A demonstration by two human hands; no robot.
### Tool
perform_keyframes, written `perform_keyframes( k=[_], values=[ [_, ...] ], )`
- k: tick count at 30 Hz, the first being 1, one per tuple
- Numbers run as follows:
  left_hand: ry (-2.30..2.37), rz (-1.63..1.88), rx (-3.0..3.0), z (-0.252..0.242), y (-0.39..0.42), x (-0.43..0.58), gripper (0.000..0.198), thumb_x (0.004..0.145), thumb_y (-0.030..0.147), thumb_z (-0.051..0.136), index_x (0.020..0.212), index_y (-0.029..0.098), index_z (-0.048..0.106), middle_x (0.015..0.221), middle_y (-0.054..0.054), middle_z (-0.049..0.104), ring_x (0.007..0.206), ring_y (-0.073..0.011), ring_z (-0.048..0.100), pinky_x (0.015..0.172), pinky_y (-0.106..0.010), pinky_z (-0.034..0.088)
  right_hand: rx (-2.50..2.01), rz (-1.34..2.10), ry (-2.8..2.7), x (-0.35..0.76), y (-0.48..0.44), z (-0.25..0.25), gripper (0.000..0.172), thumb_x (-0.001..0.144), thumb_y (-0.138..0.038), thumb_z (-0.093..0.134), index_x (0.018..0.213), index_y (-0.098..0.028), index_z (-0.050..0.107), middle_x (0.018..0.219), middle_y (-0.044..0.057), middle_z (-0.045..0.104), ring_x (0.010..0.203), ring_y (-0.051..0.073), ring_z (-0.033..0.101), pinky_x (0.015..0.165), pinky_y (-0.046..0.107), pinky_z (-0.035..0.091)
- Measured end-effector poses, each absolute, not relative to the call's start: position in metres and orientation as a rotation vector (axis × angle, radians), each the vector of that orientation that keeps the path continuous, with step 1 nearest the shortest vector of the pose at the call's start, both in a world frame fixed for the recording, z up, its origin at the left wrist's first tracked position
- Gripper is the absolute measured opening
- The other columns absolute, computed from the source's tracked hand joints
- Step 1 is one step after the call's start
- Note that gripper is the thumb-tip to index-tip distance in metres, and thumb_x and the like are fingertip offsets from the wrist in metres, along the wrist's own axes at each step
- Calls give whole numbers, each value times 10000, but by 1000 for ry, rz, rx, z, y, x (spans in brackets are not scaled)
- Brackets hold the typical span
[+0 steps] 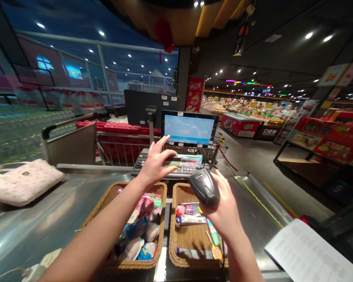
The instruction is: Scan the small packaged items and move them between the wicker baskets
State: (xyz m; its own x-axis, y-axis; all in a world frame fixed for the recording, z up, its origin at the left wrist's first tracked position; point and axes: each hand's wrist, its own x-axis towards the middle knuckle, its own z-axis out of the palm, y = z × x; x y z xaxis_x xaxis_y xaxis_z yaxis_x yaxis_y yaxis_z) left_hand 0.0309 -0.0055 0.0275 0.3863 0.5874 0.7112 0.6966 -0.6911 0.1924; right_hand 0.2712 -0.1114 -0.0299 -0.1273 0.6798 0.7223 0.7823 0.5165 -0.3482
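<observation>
My left hand (154, 162) reaches over the black keyboard (184, 171). Its thumb and a finger grip the edges of a long blue and pink packet (191, 161), while the other fingers stretch toward the screen. A black handheld barcode scanner (204, 188) sits in my right hand (225, 203), its front toward the packet. Below the left forearm, a wicker basket (164, 219) holds many colourful small packaged items. Another wicker basket (191, 237), under the scanner, has several candy-like tubes and packets (191, 219); my right forearm hides part of it.
A touchscreen (190, 127) and the back of a second monitor (145, 107) stand behind the keyboard. On the metal counter (88, 182) lie a pale handbag (25, 182) at left and printed paper (308, 250) at right. Shopping carts and shelves stand beyond.
</observation>
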Motion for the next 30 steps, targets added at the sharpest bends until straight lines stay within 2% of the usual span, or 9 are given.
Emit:
perform_keyframes(
  k=[7, 16, 21, 30],
  values=[
    [-1178, -1215, -2475, 24, -10, 16, 302, 788, 326, 706, 1065, 217, 657, 1601, -108, 264, 1475, -326, 248, 1190, -597, 139, -1228, -103, -1893, 250, -123, -27, 504, 750, -223, 635, 1250, -226, 568, 1380, 134, 529, 1427, 415, 309, 1130, 696, 250],
    [-1189, -1189, -2471, 12, -23, -6, 318, 779, 297, 715, 1079, 218, 648, 1588, -137, 282, 1472, -322, 260, 1179, -626, 138, -1234, -61, -1953, 226, -132, -29, 411, 788, -265, 650, 1194, -214, 609, 1316, 135, 574, 1415, 416, 331, 1104, 715, 276],
    [-1233, -1172, -2454, 6, -28, -21, 325, 780, 301, 719, 1085, 218, 645, 1586, -143, 285, 1464, -315, 281, 1179, -628, 137, -1218, -45, -1961, 215, -134, -30, 453, 778, -242, 647, 1226, -224, 582, 1340, 135, 554, 1417, 407, 329, 1108, 705, 286],
    [-1376, -1124, -2469, -11, -40, -48, 352, 758, 314, 745, 1085, 218, 654, 1578, -144, 298, 1460, -325, 287, 1172, -642, 132, -1180, -36, -1994, 199, -131, -36, 421, 790, -271, 638, 1205, -208, 599, 1313, 138, 572, 1398, 398, 366, 1120, 663, 315]
  ],
)
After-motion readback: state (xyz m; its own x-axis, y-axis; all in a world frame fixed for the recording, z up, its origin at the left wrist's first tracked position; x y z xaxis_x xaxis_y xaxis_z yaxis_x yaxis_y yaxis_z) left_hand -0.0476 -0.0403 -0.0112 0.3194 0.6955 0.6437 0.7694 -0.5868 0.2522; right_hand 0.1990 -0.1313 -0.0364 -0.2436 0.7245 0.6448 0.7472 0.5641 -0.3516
